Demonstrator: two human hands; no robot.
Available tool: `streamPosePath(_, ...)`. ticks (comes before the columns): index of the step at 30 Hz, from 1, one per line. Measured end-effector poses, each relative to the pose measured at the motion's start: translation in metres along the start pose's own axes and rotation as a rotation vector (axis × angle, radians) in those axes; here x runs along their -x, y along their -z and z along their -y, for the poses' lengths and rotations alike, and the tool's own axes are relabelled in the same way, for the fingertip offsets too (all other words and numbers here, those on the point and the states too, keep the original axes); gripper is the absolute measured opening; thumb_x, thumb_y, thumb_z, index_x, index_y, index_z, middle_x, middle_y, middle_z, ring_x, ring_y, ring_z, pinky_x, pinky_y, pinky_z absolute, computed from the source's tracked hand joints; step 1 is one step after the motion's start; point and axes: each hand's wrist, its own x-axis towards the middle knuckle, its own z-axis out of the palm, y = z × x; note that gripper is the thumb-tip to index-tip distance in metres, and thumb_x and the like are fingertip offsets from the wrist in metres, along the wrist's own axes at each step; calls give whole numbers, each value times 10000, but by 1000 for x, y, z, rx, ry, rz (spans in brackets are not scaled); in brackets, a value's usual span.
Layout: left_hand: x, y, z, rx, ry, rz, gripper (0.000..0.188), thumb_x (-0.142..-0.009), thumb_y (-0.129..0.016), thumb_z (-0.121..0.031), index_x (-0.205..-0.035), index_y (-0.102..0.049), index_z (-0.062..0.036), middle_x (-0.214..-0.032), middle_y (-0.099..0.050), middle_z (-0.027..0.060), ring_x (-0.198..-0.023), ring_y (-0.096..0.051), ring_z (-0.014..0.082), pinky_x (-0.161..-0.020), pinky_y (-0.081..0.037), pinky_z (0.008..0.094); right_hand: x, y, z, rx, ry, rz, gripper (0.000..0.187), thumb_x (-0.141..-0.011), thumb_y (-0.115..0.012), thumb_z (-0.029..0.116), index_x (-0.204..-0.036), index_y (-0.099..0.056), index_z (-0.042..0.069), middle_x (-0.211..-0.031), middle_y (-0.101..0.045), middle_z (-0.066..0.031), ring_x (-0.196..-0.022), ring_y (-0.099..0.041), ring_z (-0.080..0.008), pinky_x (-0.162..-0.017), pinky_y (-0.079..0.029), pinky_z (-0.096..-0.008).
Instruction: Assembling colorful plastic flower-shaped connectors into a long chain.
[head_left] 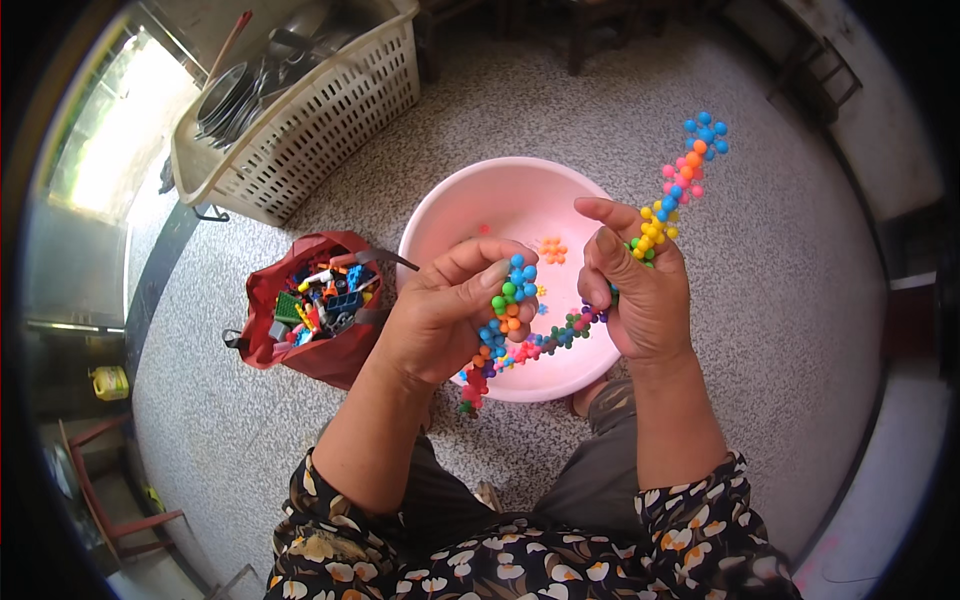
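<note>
My left hand is closed, thumb and forefinger pinching a cluster of knobbly plastic ball pieces in blue, green and orange. My right hand is closed around a long chain of similar pieces. One end of that chain, yellow, pink, orange and blue, sticks up past my fingers toward the upper right. Below my hands a multicoloured stretch sags over the basin and curves up toward my left hand; where it meets the held cluster is partly hidden. The pink basin sits beneath, with an orange flower-shaped piece inside.
Left of the basin stands a red cloth bag full of mixed toy parts. Behind it is a cream slatted basket of pans and utensils. Wooden furniture lines the far edge, and a red-framed chair stands at lower left.
</note>
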Motion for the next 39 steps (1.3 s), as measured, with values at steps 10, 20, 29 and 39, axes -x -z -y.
streamPosePath(10,-4,3,2,-19,127,93,128,-848,-549,-161,-867,-510,-41,-829,-567,83,-737,-603,185,-637,-519,320,5,-1,0,296,73,341,197,-737,-667,73,-924,-618,35,-885,-556,-61,-622,-504,-49,-446,-402,-137)
streamPosePath(20,-2,1,0,-209,86,20,197,-798,-604,-71,-975,-572,9,-904,-598,63,-797,-583,129,-748,-469,250,4,8,9,464,106,291,170,-736,-675,38,-900,-628,32,-759,-598,-5,-655,-530,-48,-562,-431,-186)
streamPosePath(29,-5,5,5,-60,72,35,179,-804,-591,-70,-964,-573,10,-858,-607,83,-766,-600,153,-712,-489,269,8,-6,-1,108,-92,143,139,-791,-625,94,-889,-608,-2,-642,-546,-20,-462,-461,-57,-413,-369,-175)
streamPosePath(39,-3,2,5,2,-12,24,205,-834,-557,-120,-1009,-558,-12,-897,-596,90,-771,-598,192,-700,-492,296,3,-4,-3,-131,-90,31,214,-814,-615,171,-944,-584,4,-587,-503,6,-424,-418,-56,-384,-310,-180)
